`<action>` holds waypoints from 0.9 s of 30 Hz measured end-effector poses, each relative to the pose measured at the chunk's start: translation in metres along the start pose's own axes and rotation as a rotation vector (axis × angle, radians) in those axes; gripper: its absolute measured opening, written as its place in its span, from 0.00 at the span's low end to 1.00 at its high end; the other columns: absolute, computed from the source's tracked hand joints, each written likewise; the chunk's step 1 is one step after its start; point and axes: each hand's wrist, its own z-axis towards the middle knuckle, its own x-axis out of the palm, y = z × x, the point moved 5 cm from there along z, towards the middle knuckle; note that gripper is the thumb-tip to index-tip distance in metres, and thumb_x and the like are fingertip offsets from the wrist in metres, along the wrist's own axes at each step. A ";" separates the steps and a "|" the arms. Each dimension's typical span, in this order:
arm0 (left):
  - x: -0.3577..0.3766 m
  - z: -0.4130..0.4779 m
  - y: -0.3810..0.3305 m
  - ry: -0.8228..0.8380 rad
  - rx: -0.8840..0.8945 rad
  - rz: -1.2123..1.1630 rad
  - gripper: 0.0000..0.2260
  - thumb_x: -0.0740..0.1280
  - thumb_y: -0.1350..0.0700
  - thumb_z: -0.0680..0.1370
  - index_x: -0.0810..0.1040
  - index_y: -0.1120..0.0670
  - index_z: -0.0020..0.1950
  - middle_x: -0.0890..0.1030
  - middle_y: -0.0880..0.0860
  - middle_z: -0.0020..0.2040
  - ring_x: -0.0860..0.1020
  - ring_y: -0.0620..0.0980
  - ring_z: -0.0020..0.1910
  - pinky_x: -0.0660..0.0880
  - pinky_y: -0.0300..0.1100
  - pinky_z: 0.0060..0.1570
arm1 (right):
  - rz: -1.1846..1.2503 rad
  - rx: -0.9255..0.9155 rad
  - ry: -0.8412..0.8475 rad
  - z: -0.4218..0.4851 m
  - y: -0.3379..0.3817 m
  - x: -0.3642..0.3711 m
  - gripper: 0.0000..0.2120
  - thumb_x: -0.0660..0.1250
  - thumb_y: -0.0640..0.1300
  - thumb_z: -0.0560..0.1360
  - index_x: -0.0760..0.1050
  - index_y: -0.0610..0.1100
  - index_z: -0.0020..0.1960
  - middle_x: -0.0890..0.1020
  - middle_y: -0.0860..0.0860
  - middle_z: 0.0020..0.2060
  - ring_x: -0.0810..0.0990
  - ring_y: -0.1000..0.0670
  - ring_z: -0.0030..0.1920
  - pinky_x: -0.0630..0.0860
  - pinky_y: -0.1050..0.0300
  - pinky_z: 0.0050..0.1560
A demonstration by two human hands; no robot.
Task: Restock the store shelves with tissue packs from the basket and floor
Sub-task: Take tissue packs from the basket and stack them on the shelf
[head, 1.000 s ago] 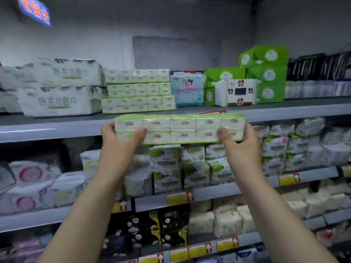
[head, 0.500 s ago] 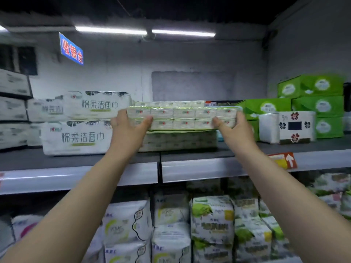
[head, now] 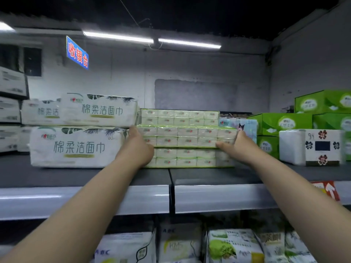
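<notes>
A flat green-and-white tissue pack (head: 187,137) of many small packets is gripped at both ends, my left hand (head: 137,148) on its left end and my right hand (head: 238,146) on its right. It lies on top of a like pack (head: 187,158) on the top shelf (head: 218,176). Behind it, another stack of the same packs (head: 180,117) reaches higher. The basket and floor are out of view.
Large white face-towel packs (head: 76,147) stand directly left of the stack. A blue cartoon pack (head: 245,125), green boxes (head: 283,122) and a white flowered pack (head: 311,147) stand to the right. Lower shelves hold more packs (head: 233,247).
Both hands lifted the tissue pack from chest height up to the top shelf and pushed it forward onto the stack there. The camera view tilted upward.
</notes>
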 end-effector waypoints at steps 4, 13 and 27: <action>0.001 0.001 0.005 0.037 -0.064 0.069 0.29 0.60 0.59 0.80 0.49 0.63 0.77 0.66 0.64 0.72 0.68 0.63 0.68 0.67 0.51 0.64 | -0.030 0.037 0.039 -0.005 0.008 0.001 0.41 0.69 0.60 0.74 0.58 0.37 0.75 0.72 0.41 0.69 0.72 0.40 0.67 0.70 0.52 0.64; -0.016 -0.045 -0.032 0.134 0.080 0.255 0.35 0.55 0.45 0.83 0.41 0.63 0.78 0.43 0.63 0.79 0.47 0.60 0.79 0.52 0.54 0.75 | -0.142 -0.059 0.004 -0.049 0.041 -0.026 0.37 0.63 0.61 0.78 0.58 0.37 0.75 0.72 0.40 0.69 0.72 0.39 0.67 0.71 0.51 0.60; 0.076 -0.267 -0.093 0.559 0.556 0.416 0.37 0.56 0.39 0.81 0.38 0.51 0.80 0.37 0.50 0.80 0.41 0.50 0.79 0.45 0.54 0.76 | -0.496 -0.205 0.218 -0.251 -0.102 -0.085 0.39 0.54 0.67 0.78 0.40 0.53 0.80 0.43 0.50 0.80 0.41 0.47 0.79 0.45 0.42 0.77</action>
